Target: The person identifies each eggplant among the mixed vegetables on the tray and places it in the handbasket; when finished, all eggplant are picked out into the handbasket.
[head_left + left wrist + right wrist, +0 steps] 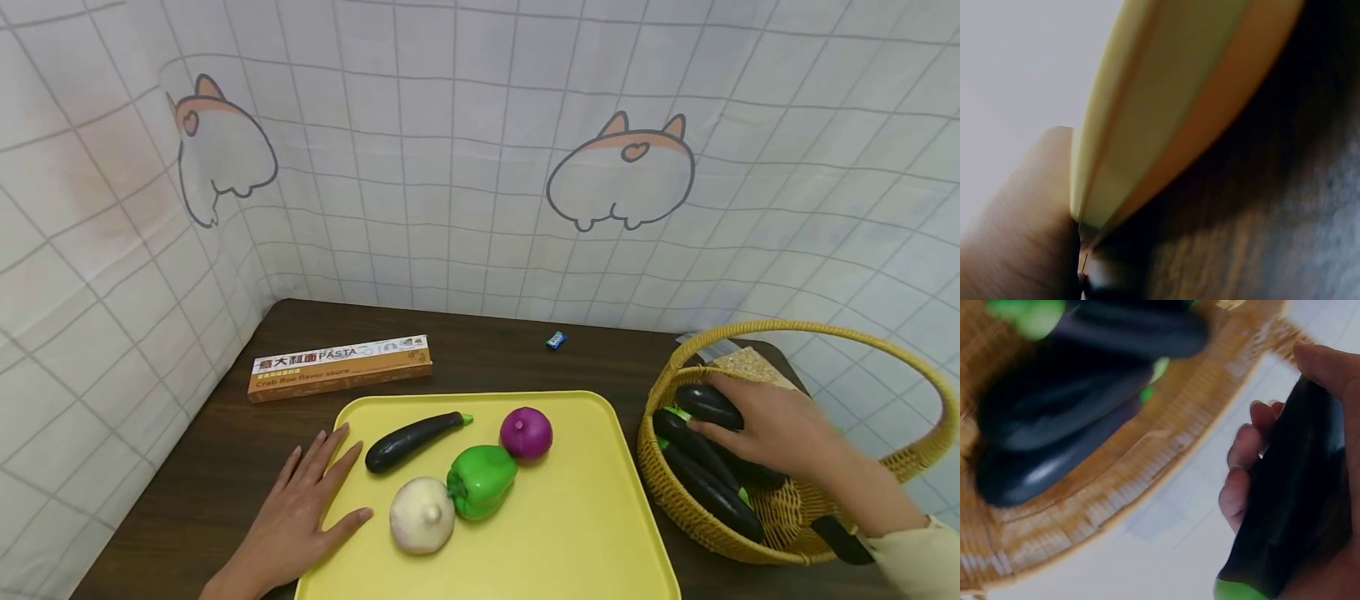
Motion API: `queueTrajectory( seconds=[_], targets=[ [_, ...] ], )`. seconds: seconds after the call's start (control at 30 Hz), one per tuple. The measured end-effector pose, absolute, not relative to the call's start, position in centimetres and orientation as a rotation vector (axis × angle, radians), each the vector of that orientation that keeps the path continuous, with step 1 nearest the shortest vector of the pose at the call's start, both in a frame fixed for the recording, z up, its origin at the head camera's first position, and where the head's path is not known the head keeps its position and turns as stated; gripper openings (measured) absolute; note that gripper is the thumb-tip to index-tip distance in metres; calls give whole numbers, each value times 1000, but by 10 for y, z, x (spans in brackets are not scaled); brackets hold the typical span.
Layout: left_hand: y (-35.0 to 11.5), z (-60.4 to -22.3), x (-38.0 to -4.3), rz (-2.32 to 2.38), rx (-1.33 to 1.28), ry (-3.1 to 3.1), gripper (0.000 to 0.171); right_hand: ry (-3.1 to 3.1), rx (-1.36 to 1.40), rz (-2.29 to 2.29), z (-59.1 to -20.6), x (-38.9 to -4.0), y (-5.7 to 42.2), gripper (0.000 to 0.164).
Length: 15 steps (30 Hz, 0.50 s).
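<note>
My right hand (791, 425) is over the wicker basket (667, 504) at the right, fingers curled round a dark eggplant (1291, 487). The right wrist view shows its green cap pointing down. Several more eggplants (708, 492) lie in the basket below the hand. At the left, my left hand (292, 512) rests with spread fingers on the left edge of the yellow tray (570, 525). On that tray are a single eggplant (408, 443), a purple onion (527, 433), a green bell pepper (483, 482) and a round whitish vegetable (422, 517) with a stub on top.
Behind the tray's left corner lies a pasta box (341, 371). A small blue wrapped packet (557, 340) sits near the table's back edge. The basket's tall handle (817, 327) arches over the right arm. A bag of grain-like bits (757, 367) is behind the basket.
</note>
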<state>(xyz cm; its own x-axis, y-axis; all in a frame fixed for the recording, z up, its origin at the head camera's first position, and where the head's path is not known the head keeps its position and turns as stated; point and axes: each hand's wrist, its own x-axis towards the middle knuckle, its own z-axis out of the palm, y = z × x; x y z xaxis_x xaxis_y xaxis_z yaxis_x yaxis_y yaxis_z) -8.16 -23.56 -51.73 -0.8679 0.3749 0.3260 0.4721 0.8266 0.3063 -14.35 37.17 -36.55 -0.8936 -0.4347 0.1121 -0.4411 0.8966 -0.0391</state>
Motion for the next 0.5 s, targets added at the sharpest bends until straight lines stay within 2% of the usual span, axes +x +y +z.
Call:
queueTrajectory(
  seconds=[0.17,0.43,0.5],
  targets=[
    [-237,-518,-82,-555,-650,-2760,82,-3025,612,80,-376,-156,389,57],
    [-237,-518,-82,-568,-654,-2768,82,-3055,604,97,-389,-170,394,48],
    [-237,-518,-82,-570,-649,-2775,82,-3058,614,75,-393,-174,395,52]
  ],
)
